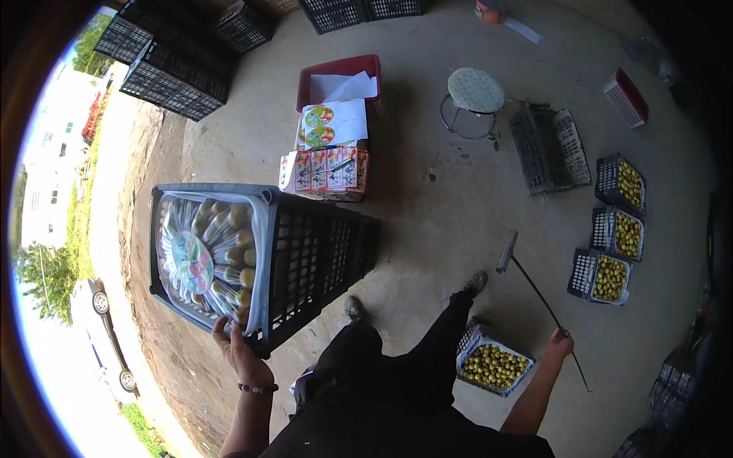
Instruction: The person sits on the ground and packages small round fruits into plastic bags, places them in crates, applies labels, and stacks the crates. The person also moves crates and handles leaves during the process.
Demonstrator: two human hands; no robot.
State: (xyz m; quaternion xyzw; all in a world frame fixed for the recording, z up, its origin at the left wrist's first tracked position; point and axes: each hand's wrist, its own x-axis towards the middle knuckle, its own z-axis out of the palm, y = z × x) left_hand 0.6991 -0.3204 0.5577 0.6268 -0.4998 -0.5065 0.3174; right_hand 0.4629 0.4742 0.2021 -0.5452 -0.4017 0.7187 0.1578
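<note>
My left hand [245,358] is at the near corner of the top black plastic crate [215,186] in a tall stack, its fingertips over the rim. Inside that crate, gathered clear plastic film [220,275] covers round greenish-brown fruit [247,277]; an oval printed label [193,262] lies on the film. Off to the right, my right hand [560,343] grips the thin shaft of a T-handled metal pull hook [535,288]. Its thick grey crossbar [506,252] points away from me, and the small bent tip [590,391] is behind the hand.
A lined crate of yellow-green fruit [495,367] stands by my leg, with several more fruit crates [619,231] along the right. Ahead are printed label sheets [335,123], a red tub [338,62], a round stool [475,90] and a dark crate [538,157]. Black crates [174,80] stand far left.
</note>
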